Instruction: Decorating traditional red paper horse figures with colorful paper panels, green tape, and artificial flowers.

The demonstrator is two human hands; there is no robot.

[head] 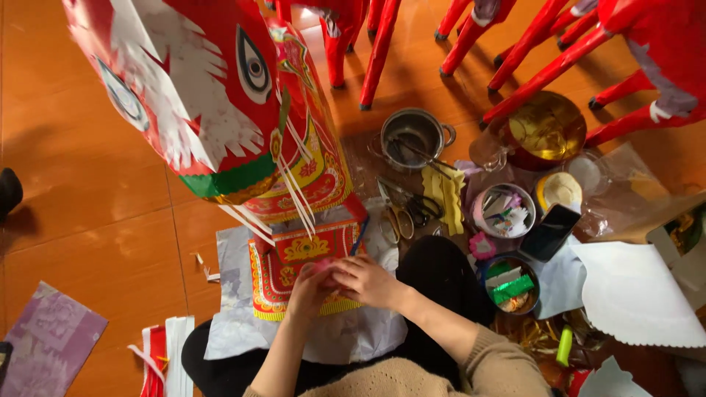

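In the head view, we see our left hand [307, 288] and right hand [368, 281] meeting at six o'clock, both grips pinched shut on a small pink paper piece [324, 270] pressed against the ornamented red-and-gold paper panel [294, 257] of the big red paper horse [206, 95]. To do this well, we judge the piece should be held flat and pressed evenly so it sits straight on the panel. Counting: one steel pot [413, 136] at one o'clock, one pair of scissors [403, 206], one dark phone [551, 231] at three o'clock, two round tubs of scraps [507, 283], one green marker [564, 345].
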